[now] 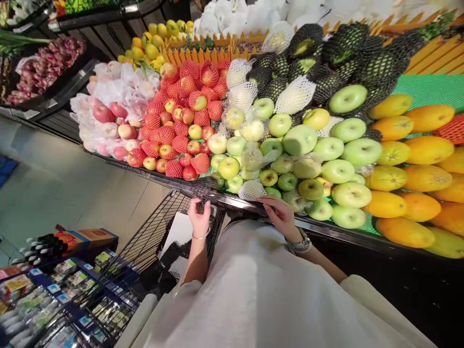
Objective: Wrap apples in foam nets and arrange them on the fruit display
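My left hand point(198, 216), a thin bracelet on its wrist, is closed on a black foam fruit net point(206, 187) at the front edge of the fruit stand, above a wire shopping cart point(152, 237). My right hand point(280, 215), wearing a watch, lies with fingers stretched along the stand's metal rim point(326, 228). It holds nothing. A white foam net point(251, 189) and a pile of green apples point(300, 140) lie just beyond its fingers.
Red apples in red nets point(181, 121), pink wrapped apples point(108, 116), yellow mangoes point(416, 159) and black-netted fruit point(326, 58) fill the stand. The cart holds black and white nets point(174, 263). A shelf of packaged goods point(54, 295) stands across the grey aisle floor point(54, 179).
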Motion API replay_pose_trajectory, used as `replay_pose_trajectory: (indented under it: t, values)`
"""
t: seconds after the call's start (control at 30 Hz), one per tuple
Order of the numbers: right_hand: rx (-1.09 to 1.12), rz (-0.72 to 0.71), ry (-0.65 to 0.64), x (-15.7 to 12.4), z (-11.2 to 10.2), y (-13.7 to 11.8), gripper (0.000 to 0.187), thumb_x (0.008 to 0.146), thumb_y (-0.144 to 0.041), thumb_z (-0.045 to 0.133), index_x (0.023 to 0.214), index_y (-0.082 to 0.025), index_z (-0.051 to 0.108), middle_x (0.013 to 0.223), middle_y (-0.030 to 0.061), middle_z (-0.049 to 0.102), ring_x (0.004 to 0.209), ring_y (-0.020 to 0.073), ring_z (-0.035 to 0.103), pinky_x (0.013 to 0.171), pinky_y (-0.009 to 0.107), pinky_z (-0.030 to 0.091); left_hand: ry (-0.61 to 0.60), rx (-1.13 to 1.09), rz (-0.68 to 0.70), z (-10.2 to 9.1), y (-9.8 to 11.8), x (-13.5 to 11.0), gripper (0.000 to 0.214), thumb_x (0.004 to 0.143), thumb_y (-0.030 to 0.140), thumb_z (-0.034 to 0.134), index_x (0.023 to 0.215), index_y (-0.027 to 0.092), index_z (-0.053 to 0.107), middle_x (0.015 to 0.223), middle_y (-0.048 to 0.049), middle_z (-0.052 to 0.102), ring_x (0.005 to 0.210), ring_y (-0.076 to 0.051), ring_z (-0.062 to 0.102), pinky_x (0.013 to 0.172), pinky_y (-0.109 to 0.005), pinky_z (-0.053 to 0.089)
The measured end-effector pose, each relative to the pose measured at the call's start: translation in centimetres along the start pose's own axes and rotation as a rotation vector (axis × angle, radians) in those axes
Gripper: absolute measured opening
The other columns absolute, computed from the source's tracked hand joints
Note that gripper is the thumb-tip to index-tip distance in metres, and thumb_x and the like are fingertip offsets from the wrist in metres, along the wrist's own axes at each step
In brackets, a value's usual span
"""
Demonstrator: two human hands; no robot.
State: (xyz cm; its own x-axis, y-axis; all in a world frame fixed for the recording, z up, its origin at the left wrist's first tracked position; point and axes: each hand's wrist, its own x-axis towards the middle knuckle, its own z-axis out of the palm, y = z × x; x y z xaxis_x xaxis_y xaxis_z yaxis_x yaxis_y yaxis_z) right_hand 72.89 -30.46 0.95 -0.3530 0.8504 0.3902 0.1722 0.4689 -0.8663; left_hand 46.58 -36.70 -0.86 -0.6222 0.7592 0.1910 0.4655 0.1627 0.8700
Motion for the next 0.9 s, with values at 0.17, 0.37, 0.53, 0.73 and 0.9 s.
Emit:
replay_pose_trajectory:
  t: [0.17,0.37,0.53,0.73,0.9]
  values:
    - [-0.022,-0.184,0.043,0.7,-2.0,-2.5,0.033,0.097,-0.013,0.046,0.115,-0.028,0.069,0.115,0.0044,0.072,0.105,0.0184,0.069,0.089,0.036,0.059,-0.521,-0.378,0.178,3.3,7.1,-0.5,0.046,0.080,0.066,0.059,0.077,0.021,0.053,0.072,0.0002,0.052,0.068,-0.015,0.051,0.065,-0.029,0.046]
    - [-0.182,-0.033,0.069,-0.9,-2.6,0.0,0.026,0.093,-0.020,0.045,0.101,-0.023,0.069,0.106,0.0097,0.072,0.100,0.0250,0.070,0.080,0.042,0.062,-0.936,-0.214,0.351,4.9,8.9,-0.1,0.053,0.084,0.073,0.043,0.081,0.023,0.060,0.110,-0.0124,0.063,0.116,-0.031,0.056,0.102,-0.052,0.045]
    - [-0.056,0.093,0.180,-2.7,-1.1,2.8,0.052,0.085,-0.041,0.063,0.131,-0.021,0.049,0.124,0.0149,0.063,0.114,0.0302,0.063,0.095,0.049,0.057,-0.925,-0.128,0.595,5.7,9.8,-0.8,0.060,0.092,0.067,0.024,0.084,0.026,0.065,0.128,-0.0097,0.062,0.125,-0.028,0.053,0.124,-0.055,0.014]
    - [0.205,0.246,0.309,-3.0,-1.1,3.5,0.072,0.077,-0.052,0.074,0.136,-0.024,0.042,0.125,0.0134,0.062,0.113,0.0246,0.064,0.100,0.043,0.055,-0.338,0.099,0.447,6.9,6.6,4.4,0.051,0.089,0.064,0.046,0.115,0.022,0.058,0.129,-0.0126,0.058,0.128,-0.028,0.050,0.117,-0.051,0.029]
    - [0.180,0.217,0.334,-3.0,-2.4,3.1,0.041,0.082,-0.052,0.070,0.111,-0.023,0.065,0.108,0.0090,0.071,0.099,0.0247,0.067,0.089,0.042,0.059,-0.395,0.376,0.315,8.9,1.8,8.8,0.096,0.065,0.050,0.082,0.141,0.014,0.037,0.143,-0.0221,0.047,0.136,-0.037,0.042,0.113,-0.050,0.033]
